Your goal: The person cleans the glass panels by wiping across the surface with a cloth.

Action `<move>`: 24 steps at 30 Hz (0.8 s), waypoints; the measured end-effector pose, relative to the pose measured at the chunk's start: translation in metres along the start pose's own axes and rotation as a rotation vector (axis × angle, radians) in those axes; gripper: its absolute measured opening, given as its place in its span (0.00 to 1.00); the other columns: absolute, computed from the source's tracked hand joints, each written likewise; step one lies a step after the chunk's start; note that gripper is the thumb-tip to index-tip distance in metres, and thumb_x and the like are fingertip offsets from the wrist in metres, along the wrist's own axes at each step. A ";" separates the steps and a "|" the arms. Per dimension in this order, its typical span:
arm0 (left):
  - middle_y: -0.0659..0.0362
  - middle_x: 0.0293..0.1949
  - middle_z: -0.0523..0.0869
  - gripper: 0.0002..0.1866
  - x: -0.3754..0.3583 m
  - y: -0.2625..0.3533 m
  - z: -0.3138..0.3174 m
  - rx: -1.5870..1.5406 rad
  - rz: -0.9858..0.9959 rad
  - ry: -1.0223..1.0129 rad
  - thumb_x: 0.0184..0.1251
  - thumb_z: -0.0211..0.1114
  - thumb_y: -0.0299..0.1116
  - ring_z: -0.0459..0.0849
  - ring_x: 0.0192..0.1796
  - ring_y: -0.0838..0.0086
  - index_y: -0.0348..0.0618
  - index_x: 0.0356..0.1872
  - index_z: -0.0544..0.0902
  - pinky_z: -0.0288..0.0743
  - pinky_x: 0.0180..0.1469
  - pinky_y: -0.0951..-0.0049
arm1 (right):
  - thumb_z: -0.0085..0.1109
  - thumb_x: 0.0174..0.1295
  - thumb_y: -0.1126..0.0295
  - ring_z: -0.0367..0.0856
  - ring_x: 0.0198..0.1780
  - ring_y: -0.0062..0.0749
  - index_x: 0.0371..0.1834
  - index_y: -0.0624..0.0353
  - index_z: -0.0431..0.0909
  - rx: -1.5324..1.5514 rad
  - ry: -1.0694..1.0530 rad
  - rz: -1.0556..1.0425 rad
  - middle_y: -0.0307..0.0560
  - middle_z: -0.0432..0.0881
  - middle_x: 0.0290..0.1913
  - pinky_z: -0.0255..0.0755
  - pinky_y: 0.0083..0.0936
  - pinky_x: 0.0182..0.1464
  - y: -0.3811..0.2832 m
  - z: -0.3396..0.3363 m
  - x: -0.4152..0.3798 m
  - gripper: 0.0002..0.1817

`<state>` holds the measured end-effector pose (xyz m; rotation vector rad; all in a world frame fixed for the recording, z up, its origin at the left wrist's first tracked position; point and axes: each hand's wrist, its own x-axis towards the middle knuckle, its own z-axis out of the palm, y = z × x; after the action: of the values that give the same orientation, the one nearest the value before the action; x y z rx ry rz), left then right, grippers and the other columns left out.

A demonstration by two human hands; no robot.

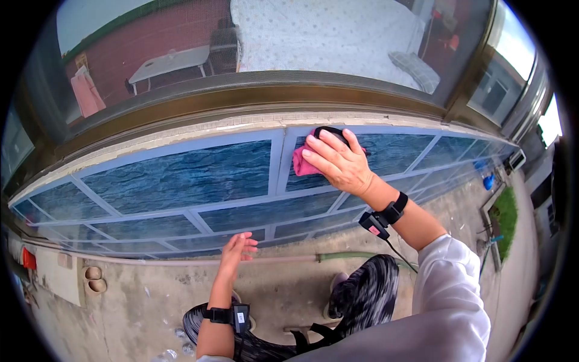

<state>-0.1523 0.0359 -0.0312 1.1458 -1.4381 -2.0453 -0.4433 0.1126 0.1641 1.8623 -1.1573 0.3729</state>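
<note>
My right hand (342, 163) presses a pink cloth (304, 164) flat against the blue tiled wall (181, 175), just below the window ledge. Beneath the fingers of that hand a rounded black thing (332, 134) shows at the cloth's upper edge; what it is I cannot make out. My left hand (235, 251) hangs lower down, in front of the bottom rows of tiles, fingers apart and nothing in them. Both forearms wear black straps with small devices, one on the right wrist (386, 217) and one on the left forearm (232, 315).
Above the wall runs a window with a brown frame (253, 96) and mesh. A hose (283, 260) lies along the wall's foot. Brown slippers (94, 280) sit at the left, clear plastic bottles (167, 355) near my legs, and a grass patch (504, 220) at the right.
</note>
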 end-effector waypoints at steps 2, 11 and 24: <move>0.59 0.41 0.84 0.19 -0.001 -0.001 -0.001 -0.017 0.015 -0.006 0.74 0.46 0.46 0.81 0.41 0.77 0.43 0.53 0.75 0.74 0.38 0.75 | 0.57 0.54 0.71 0.67 0.66 0.30 0.62 0.44 0.70 -0.035 0.031 0.089 0.37 0.72 0.63 0.45 0.39 0.71 0.009 0.000 -0.027 0.28; 0.58 0.40 0.84 0.20 0.000 -0.009 -0.005 0.022 0.010 0.025 0.74 0.47 0.47 0.82 0.39 0.77 0.43 0.53 0.75 0.74 0.36 0.75 | 0.50 0.58 0.71 0.64 0.67 0.27 0.65 0.46 0.68 0.063 -0.081 -0.030 0.35 0.67 0.67 0.49 0.37 0.70 -0.012 -0.008 0.030 0.27; 0.58 0.41 0.84 0.20 0.005 -0.008 0.003 0.030 0.023 0.001 0.74 0.47 0.47 0.82 0.39 0.77 0.42 0.54 0.74 0.74 0.35 0.75 | 0.53 0.56 0.67 0.64 0.68 0.30 0.64 0.45 0.68 0.074 -0.028 0.008 0.38 0.68 0.67 0.45 0.38 0.71 -0.010 -0.008 0.040 0.28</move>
<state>-0.1559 0.0375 -0.0403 1.1364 -1.4792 -2.0137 -0.4130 0.0983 0.1890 1.9335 -1.1840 0.4001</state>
